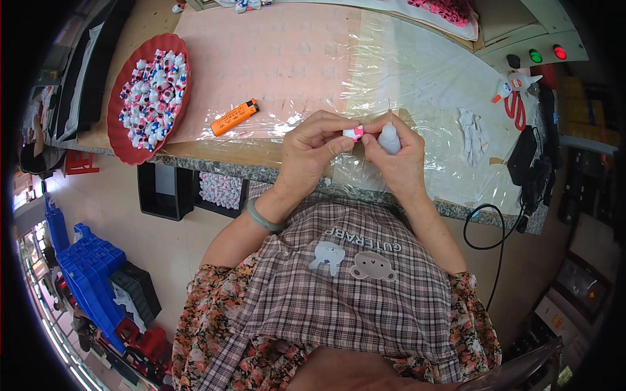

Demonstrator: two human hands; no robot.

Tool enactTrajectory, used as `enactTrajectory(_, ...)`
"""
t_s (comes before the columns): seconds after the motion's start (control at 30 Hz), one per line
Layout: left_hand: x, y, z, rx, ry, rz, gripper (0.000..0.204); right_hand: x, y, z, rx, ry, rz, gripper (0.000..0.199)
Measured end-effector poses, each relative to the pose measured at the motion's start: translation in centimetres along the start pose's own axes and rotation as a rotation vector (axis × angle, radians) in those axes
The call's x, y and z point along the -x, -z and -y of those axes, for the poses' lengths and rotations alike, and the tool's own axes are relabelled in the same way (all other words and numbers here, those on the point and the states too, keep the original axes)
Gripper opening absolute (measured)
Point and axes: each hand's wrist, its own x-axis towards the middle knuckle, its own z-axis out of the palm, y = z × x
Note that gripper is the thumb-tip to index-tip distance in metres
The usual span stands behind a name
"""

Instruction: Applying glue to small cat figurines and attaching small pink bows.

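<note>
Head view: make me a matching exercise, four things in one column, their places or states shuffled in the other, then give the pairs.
Things
1. dish
2. squeeze bottle
3. scissors
4. white-and-pink piece

Places and states
A. pinched at the fingertips of the left hand
B. red-handled, lying toward the right of the picture
C. held in the right hand, its thin tip pointing away from the person
D. red, toward the left of the picture, heaped with small figures

Pairs: 1-D, 2-C, 3-B, 4-A
</note>
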Motion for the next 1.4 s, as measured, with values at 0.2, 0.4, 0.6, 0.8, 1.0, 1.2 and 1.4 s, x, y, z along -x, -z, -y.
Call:
enactTrajectory(0.2, 0.0, -0.2, -0.5, 0.008, -0.005, -0.046, 0.026, -0.4, 0.3, 0.5, -0.105, -0.077, 0.059, 0.007)
enactTrajectory(0.4, 0.7, -0.1, -0.5, -0.024, 0.036, 0.026, 0.026, 0.3, 0.5, 0.3, -0.083, -0.112, 0.07, 0.009)
enactTrajectory(0.6, 0.7, -0.3, -0.1, 0.071, 0.02, 0.002, 0.024, 0.2, -0.1, 0.1, -0.023, -0.068, 0.04, 0.011)
enactTrajectory(0.8, 0.5, 1.2, -5.7, -0.073, -0.018, -0.162, 0.027, -0.3, 0.3, 1.9, -0.127, 0.028, 0.075, 0.011)
enactTrajectory(1.0, -0.3, 13.8, -15.0, -0.972, -0.495, -0.671, 0.021, -0.4, 2.3, 1.2, -0.062, 0.005, 0.038, 0.013)
enactTrajectory(1.2, -5.7, 12.6, -13.9, -1.457, -0.554, -0.378, 0.028, -0.3, 2.4, 0.9, -0.062, -0.012, 0.048, 0.013)
enactTrajectory(1.4, -15.0, 11.7, -10.3, -1.49, -0.487, -0.461, 0.029, -0.2, 2.6, 0.7, -0.023, -0.008, 0.066, 0.012)
